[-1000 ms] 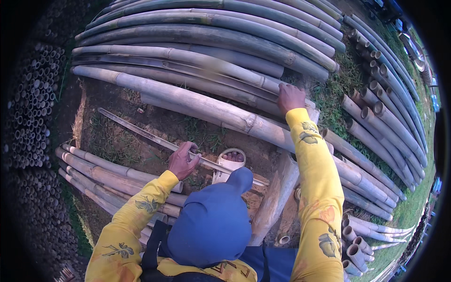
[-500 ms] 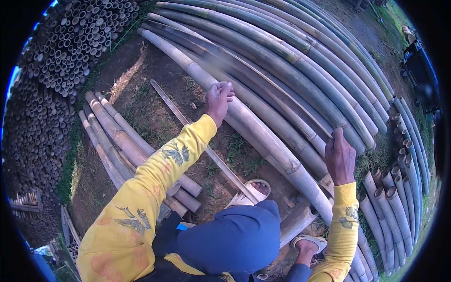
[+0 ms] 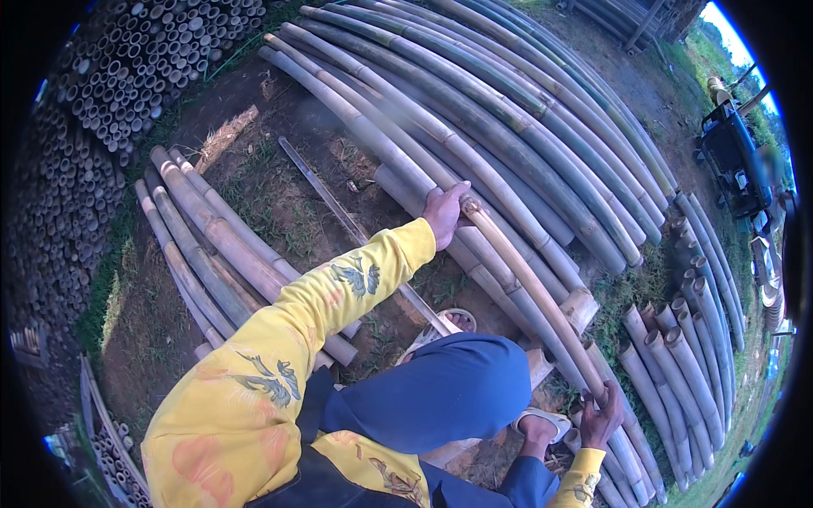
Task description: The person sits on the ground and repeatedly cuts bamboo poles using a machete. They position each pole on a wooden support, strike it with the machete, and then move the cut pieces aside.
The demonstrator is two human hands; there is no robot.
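Observation:
A long, slim tan bamboo pole [image 3: 529, 284] slants from the far left down toward my right side, resting along thicker bamboo. My left hand [image 3: 445, 213] is closed around it near a dark knot at its middle. Lower down, at its near end, my right hand [image 3: 602, 415] grips the same pole with bent fingers. Under and beside it lies a thick grey bamboo pole [image 3: 487, 284], partly covered by the slim one and my left hand.
Many thick bamboo poles [image 3: 508, 110] lie side by side beyond my hands. Shorter poles [image 3: 690, 364] lie at right, others [image 3: 224, 233] at left. A long narrow strip [image 3: 326, 190] reaches my sandalled foot [image 3: 461, 322]. Stacked bamboo [image 3: 144, 59] shows its cut ends at far left.
The slim pole has come nearer, onto the near thick pole. My right hand has moved down toward me with its end; my left hand has shifted right and down and now grips it.

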